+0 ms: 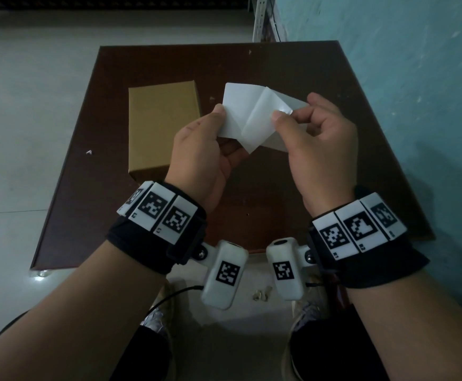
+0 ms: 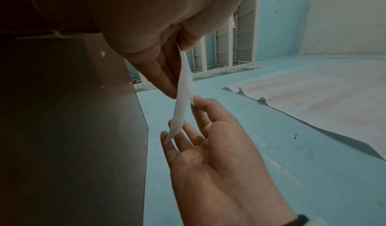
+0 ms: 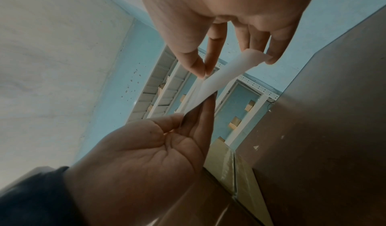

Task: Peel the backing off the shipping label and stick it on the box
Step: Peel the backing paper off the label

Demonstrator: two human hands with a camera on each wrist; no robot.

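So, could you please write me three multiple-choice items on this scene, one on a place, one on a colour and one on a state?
1. Where does the box lie?
A. on the table, left of the hands
B. on the floor
C. in the right hand

2. What colour is the table?
A. white
B. dark brown
C. green

3. How is the label held?
A. flat on the box
B. by one hand alone
C. pinched by both hands, backing partly peeled

Answers: 1 A, the box rests on the tabletop beside the left hand. 2 B, the bare top is dark brown. 3 C, left hand and right hand each pinch a layer above the table.
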